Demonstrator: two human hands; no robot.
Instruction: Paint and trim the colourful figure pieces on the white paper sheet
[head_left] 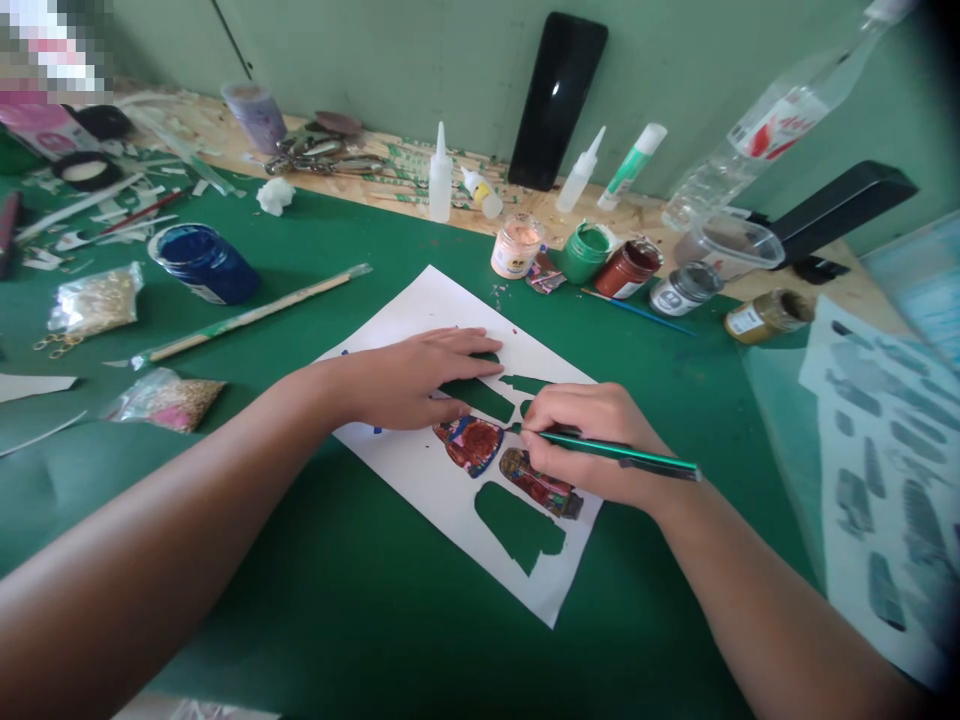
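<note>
A white sheet of paper (pixel 420 480) with several cut-out openings lies on the green mat, which shows through the gaps. Flat on its upper left part rests my left hand (pixel 420 375), fingers stretched out and slightly apart. My right hand (pixel 592 440) is closed around a green pen-like tool (pixel 637 456), whose tip points left at the sheet's middle; the very tip is hard to make out. Between the hands is a painted rounded figure (pixel 478 445), with dark red and blue areas. A second painted figure (pixel 536 485) sits just below my right hand.
Open paint jars, among them a green one (pixel 586 252) and a dark red one (pixel 630 268), stand behind the sheet. A blue jar (pixel 202 265) and long stick (pixel 255 315) are left. A cut-out sheet (pixel 862 440) lies right; a phone (pixel 559 100) leans against the wall.
</note>
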